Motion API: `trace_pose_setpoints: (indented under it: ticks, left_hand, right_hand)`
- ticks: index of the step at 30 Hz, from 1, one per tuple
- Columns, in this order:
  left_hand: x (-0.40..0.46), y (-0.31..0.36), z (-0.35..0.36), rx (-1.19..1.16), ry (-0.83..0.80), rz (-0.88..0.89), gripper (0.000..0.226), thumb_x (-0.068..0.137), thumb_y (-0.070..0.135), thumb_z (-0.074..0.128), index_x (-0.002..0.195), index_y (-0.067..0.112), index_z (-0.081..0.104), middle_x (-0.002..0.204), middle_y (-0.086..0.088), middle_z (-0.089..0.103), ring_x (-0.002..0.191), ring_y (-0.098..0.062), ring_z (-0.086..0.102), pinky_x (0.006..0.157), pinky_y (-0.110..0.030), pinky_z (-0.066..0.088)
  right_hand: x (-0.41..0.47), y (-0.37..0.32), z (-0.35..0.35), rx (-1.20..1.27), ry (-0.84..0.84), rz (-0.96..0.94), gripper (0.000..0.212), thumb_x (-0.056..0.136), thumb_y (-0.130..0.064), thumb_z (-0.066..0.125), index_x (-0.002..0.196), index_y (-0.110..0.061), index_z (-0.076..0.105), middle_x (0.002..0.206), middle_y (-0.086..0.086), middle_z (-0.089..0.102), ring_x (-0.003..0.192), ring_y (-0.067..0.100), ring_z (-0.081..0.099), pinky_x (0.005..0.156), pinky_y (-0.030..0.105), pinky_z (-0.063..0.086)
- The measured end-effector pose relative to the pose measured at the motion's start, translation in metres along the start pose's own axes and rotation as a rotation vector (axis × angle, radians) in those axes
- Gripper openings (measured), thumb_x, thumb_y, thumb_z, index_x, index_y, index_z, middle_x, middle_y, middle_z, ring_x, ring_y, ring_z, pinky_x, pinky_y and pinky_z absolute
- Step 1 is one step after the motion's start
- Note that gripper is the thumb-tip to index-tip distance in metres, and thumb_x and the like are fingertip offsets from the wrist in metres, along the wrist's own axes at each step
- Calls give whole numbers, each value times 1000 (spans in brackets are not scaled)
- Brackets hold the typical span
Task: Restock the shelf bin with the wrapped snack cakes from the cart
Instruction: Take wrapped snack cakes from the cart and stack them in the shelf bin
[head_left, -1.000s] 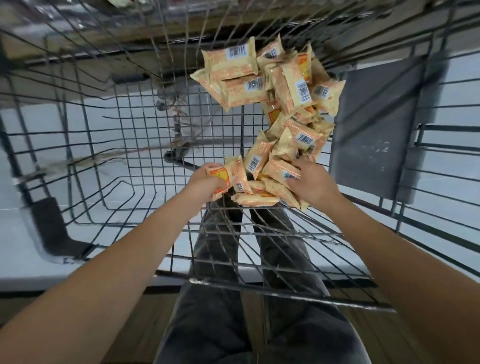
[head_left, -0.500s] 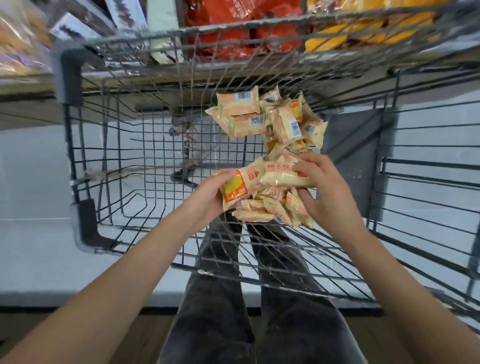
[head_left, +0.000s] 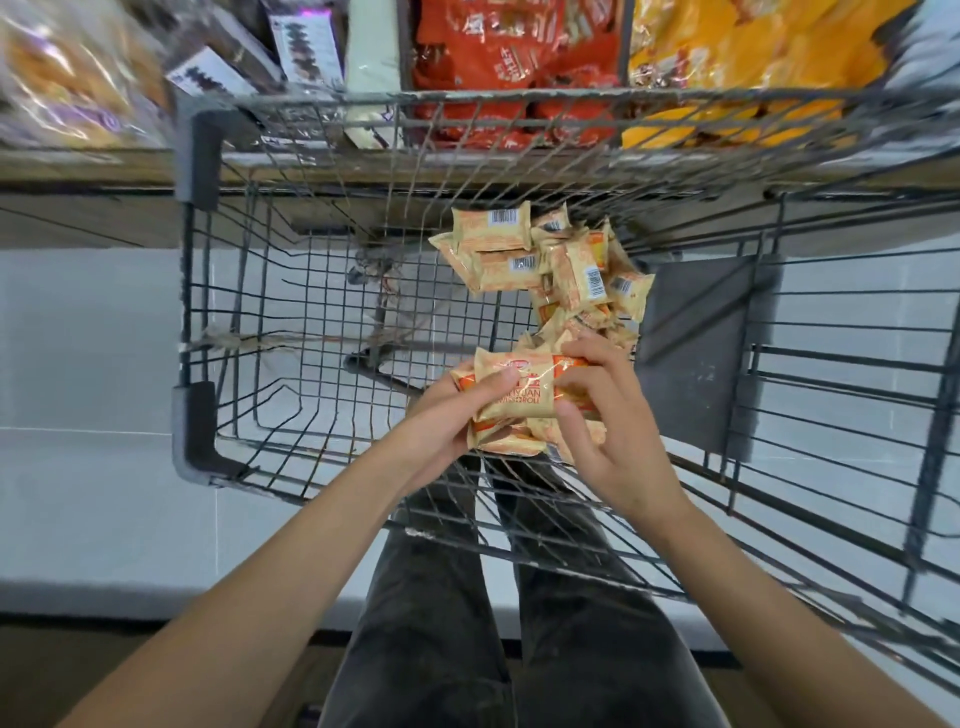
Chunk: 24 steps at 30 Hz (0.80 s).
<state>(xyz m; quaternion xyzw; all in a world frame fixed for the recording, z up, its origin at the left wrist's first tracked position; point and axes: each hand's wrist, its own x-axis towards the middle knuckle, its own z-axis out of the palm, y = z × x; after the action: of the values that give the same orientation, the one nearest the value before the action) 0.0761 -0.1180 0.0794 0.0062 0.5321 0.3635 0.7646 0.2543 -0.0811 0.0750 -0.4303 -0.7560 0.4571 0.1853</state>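
Snack cakes held over the cart

A small stack of snack cakes (head_left: 514, 400) is pinched between the left hand (head_left: 457, 415) and right hand (head_left: 608, 421); beyond both grips, more cakes (head_left: 545, 260) are piled in the cart (head_left: 291, 291).

A wooden shelf edge (head_left: 88, 171) runs across the top of the view. Above it sit red snack bags (head_left: 498, 57), with yellow bags (head_left: 737, 62) to their right and clear-wrapped packs (head_left: 57, 78) far to their left, blurred. Below the shelf edge, pale floor tiles (head_left: 88, 374) reflect soft even light.
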Motion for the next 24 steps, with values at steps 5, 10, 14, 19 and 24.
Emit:
trace_pose_setpoints:
  ticks: [5,10,14,19,24]
  left_hand:
    - [4,-9,-6,122,138,24,49,75,27,71,120,13,54,108,-7,70,96,-18,68,78,-27,55]
    - [6,-3,-24,460,81,-50,53,76,28,74,123,19,51,107,-2,70,100,-18,66,93,-36,50]
    - [2,-6,-20,375,52,-51,58,71,46,65,118,15,54,110,-8,68,103,-21,65,97,-38,49]
    - [8,-10,-13,-70,339,104,12,93,20,53,101,11,57,110,-15,65,94,-25,64,79,-37,55]
    - [8,-18,5,-270,258,109,16,83,14,61,98,12,56,98,-8,67,87,-19,64,78,-37,55]
  right_hand:
    - [3,-9,9,269,69,438,39,88,-15,61,121,-25,43,130,-4,43,123,7,43,105,30,40]
    - [7,-2,0,39,-380,479,40,84,-28,68,120,-26,51,104,-20,51,93,3,52,78,16,43]
    - [6,-2,-1,40,-504,477,42,83,-40,67,120,-30,51,98,-17,59,85,3,58,71,23,50]
    - [2,3,-3,308,-257,691,21,85,-35,67,101,-33,53,91,-15,65,73,-6,62,55,12,45]
    - [-2,8,-5,406,-85,835,33,89,-33,64,116,-22,49,106,-1,67,88,11,68,63,26,57]
